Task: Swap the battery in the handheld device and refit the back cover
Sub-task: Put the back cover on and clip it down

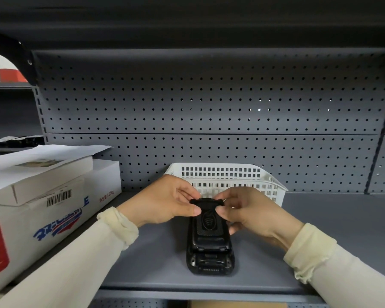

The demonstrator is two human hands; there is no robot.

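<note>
Head view, lower centre: you are pinching the back cover with left hand and right hand fingers on the handheld device; next, seating it probably needs sliding.

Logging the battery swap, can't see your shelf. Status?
Left hand and right hand pinch the black back cover, not yet seated on the black handheld device. White plastic basket behind, clear.

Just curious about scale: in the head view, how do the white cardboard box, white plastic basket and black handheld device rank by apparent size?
1. White cardboard box, though nearness exaggerates it.
2. White plastic basket, partly hidden.
3. Black handheld device.
</note>
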